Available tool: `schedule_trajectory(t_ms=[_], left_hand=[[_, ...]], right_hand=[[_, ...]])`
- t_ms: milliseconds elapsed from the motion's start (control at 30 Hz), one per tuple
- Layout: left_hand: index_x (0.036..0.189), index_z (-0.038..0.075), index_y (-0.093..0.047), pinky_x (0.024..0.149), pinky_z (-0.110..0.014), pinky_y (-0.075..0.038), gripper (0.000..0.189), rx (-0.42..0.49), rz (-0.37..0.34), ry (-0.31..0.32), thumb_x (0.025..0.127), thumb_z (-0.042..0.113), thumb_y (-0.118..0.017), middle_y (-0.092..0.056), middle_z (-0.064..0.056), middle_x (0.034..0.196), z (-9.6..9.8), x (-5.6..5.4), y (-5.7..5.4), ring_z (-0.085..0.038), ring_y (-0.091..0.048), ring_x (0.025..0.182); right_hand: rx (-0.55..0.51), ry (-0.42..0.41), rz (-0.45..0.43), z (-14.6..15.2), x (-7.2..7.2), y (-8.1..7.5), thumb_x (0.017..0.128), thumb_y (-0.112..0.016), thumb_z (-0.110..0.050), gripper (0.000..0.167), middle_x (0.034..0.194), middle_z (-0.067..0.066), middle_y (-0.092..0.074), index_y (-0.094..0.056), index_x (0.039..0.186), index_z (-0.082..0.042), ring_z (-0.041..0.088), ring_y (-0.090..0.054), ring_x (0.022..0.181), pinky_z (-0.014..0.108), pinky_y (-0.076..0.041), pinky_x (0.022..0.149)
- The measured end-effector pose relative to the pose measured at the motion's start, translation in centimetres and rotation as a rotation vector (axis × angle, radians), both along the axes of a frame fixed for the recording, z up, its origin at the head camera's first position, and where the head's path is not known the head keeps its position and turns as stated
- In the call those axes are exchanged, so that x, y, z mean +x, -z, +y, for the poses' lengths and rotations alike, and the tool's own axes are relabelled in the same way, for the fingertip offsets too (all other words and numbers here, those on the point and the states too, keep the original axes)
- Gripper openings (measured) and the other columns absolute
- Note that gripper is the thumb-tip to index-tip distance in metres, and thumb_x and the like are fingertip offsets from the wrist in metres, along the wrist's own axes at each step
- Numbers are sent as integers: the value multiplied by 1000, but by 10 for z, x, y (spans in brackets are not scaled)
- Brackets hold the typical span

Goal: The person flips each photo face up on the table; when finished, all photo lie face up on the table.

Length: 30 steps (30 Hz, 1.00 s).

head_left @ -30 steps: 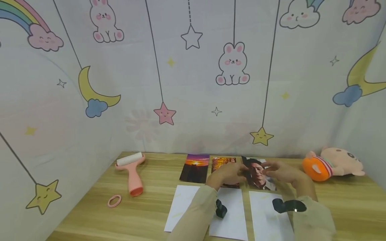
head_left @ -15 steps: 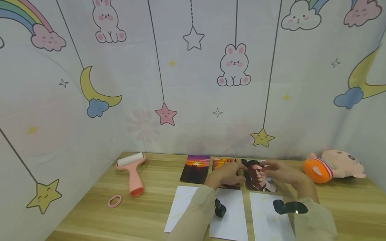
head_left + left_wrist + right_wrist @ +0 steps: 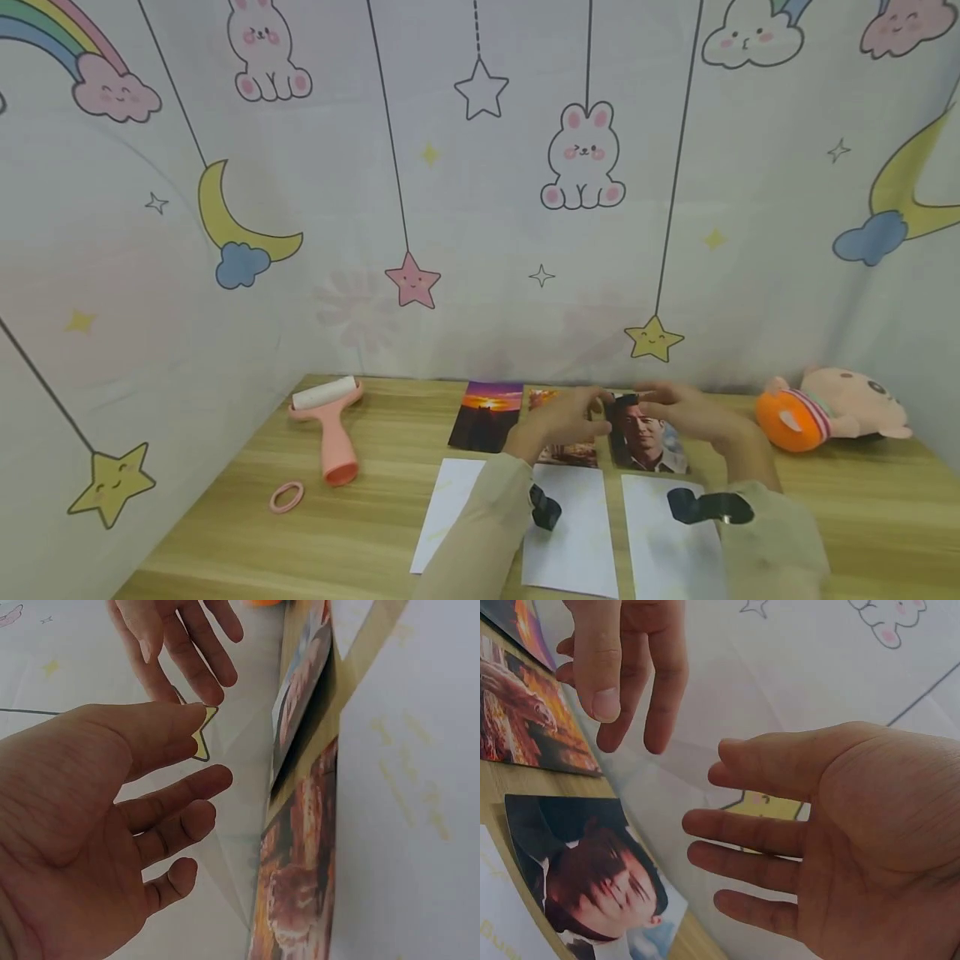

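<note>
In the head view a portrait photo (image 3: pixel 647 442) lies at the right end of a row of three pictures by the back wall. My left hand (image 3: pixel 566 417) hovers at its left side, over the autumn picture (image 3: pixel 570 452), fingers loosely bent and holding nothing. At the upper right of the portrait is my right hand (image 3: pixel 690 412), its fingers spread and slightly bent, with nothing in them. Both wrist views show a gap between the two hands and the pictures. Leftmost in the row lies a sunset picture (image 3: pixel 487 417).
Three white sheets (image 3: pixel 570 533) with faint yellow marks lie in front of the pictures, partly under my sleeves. A pink-handled roller (image 3: pixel 333 433) and a pink ring (image 3: pixel 287 497) are at left. A plush toy (image 3: pixel 832 408) lies at right.
Both hands have risen slightly away from the portrait photo, and more of the portrait and the autumn picture shows. The photos and other objects stay where they were.
</note>
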<state>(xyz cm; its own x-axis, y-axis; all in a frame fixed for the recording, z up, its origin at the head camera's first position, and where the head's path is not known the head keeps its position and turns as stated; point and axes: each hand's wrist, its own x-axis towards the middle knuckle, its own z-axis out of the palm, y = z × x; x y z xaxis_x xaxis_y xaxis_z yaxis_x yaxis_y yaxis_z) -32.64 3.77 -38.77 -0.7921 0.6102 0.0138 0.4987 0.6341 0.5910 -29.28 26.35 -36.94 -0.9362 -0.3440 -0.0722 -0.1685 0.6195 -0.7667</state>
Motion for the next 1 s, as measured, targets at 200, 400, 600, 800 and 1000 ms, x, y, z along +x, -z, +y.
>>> schedule_trajectory(t_ms=[200, 400, 600, 800, 1000], left_hand=[[137, 13, -59, 81, -24, -52, 40, 26, 73, 32, 99, 24, -66, -68, -4, 118, -2, 1, -15, -11, -64, 98], [133, 11, -63, 77, -19, -51, 37, 50, 141, 69, 98, 21, -67, -69, -4, 117, -4, 3, -26, -8, -64, 96], [129, 13, -64, 77, -24, -51, 33, 35, 186, 26, 98, 24, -66, -71, -3, 106, -12, 7, -43, -10, -65, 88], [132, 13, -62, 79, -27, -51, 36, 13, 229, -12, 100, 29, -62, -69, -2, 106, -25, 13, -60, -14, -63, 91], [130, 16, -62, 81, -30, -51, 32, 32, 227, -38, 101, 30, -61, -68, -2, 110, -43, 16, -71, -13, -62, 93]], right_hand=[[-25, -14, 91, -14, 1, -16, 106, -51, -27, 52, 145, 32, -45, -42, 148, 2, 48, -44, 132, 65, -40, 99], [-30, -41, 211, -28, 2, -28, 106, -52, -26, 49, 141, 29, -51, -46, 144, 3, 45, -49, 129, 61, -42, 100], [-24, -44, 242, -41, 6, -38, 105, -53, -30, 50, 141, 23, -53, -48, 145, -1, 43, -48, 130, 56, -48, 96], [-33, -67, 288, -51, 10, -47, 105, -53, -24, 44, 140, 19, -56, -50, 143, -3, 42, -51, 128, 57, -48, 96], [-20, -76, 320, -64, 18, -54, 105, -54, -27, 42, 141, 16, -55, -52, 142, -8, 40, -51, 128, 60, -47, 96]])
